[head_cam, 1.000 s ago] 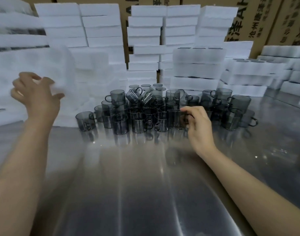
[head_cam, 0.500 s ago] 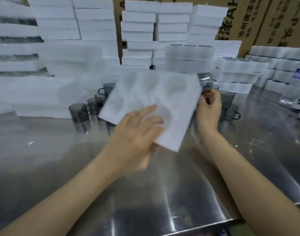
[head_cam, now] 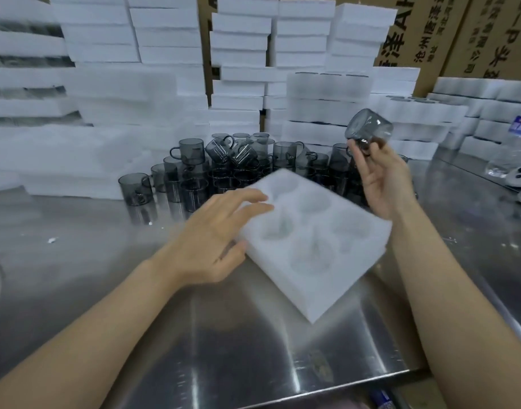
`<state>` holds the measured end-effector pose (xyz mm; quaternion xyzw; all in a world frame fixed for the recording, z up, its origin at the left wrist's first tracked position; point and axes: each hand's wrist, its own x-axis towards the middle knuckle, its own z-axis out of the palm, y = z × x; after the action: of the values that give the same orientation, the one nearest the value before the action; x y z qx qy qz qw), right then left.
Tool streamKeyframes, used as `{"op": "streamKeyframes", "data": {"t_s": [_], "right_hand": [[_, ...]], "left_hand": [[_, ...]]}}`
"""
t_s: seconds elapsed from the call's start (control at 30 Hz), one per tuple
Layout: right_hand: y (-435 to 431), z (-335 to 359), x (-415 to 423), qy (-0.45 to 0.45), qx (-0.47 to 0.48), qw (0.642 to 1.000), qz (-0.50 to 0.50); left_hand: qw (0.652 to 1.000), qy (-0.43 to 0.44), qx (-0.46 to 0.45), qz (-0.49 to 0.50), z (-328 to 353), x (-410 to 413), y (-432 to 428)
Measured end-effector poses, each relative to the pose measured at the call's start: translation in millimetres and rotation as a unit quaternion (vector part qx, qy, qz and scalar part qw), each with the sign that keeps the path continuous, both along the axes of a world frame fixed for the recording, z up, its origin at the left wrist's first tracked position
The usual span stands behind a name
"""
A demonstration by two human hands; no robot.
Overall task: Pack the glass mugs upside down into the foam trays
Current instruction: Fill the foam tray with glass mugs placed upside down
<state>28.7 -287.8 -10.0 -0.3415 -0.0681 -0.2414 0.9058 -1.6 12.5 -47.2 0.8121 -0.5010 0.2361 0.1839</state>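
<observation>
A white foam tray (head_cam: 312,278) with several round empty pockets lies on the steel table (head_cam: 105,276) in front of me. My left hand (head_cam: 215,240) rests on the tray's left edge with fingers stretched over it and the thumb against its side. My right hand (head_cam: 380,178) is raised to the right of the tray and pinches a smoky grey glass mug (head_cam: 368,129) by its handle; the mug is tilted with its base toward me. Behind the tray stands a cluster of grey glass mugs (head_cam: 191,172), mostly upright.
Tall stacks of white foam trays (head_cam: 164,54) line the back and left. Filled foam trays (head_cam: 327,90) are piled at the back right, cardboard boxes (head_cam: 430,31) behind. A plastic bottle (head_cam: 516,143) and small white objects (head_cam: 519,175) stand at the far right. The table's front edge is near me.
My left hand has brought the foam tray down from the air and laid it on the table. My right hand has lifted a mug up and out of the cluster.
</observation>
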Motion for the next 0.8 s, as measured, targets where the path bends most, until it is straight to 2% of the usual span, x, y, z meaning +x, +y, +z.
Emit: {"op": "streamKeyframes", "data": {"t_s": [0.1, 0.2, 0.3, 0.4, 0.47, 0.5, 0.6, 0.7, 0.8], "right_hand": [[-7, 4, -7, -0.045, -0.012, 0.999, 0.009], [-5, 9, -12, -0.051, -0.073, 0.996, 0.002], [2, 18, -16, -0.027, -0.144, 0.989, -0.014], [20, 24, -17, 0.039, -0.255, 0.965, -0.049], [36, 21, -12, 0.085, -0.342, 0.932, -0.084], [43, 18, -9, 0.103, -0.404, 0.902, -0.109], [55, 6, -3, 0.134, -0.588, 0.784, -0.146], [53, -2, -1, 0.151, -0.648, 0.738, -0.11], [53, -5, 1, 0.129, -0.692, 0.7, -0.122]], "left_hand": [[0.998, 0.02, 0.027, 0.049, -9, 15, 10], [0.996, 0.043, 0.034, 0.069, -15, 21, 6], [0.996, 0.022, 0.021, 0.081, -16, 21, -5], [0.993, -0.028, 0.021, 0.109, -19, 17, -23], [0.991, -0.055, 0.013, 0.122, -20, 15, -34], [0.99, -0.066, 0.008, 0.126, -21, 14, -38], [0.989, -0.079, 0.006, 0.129, -21, 14, -40], [0.992, -0.052, -0.004, 0.118, -21, 15, -39], [0.991, 0.024, -0.096, 0.088, -23, 18, -37]]}}
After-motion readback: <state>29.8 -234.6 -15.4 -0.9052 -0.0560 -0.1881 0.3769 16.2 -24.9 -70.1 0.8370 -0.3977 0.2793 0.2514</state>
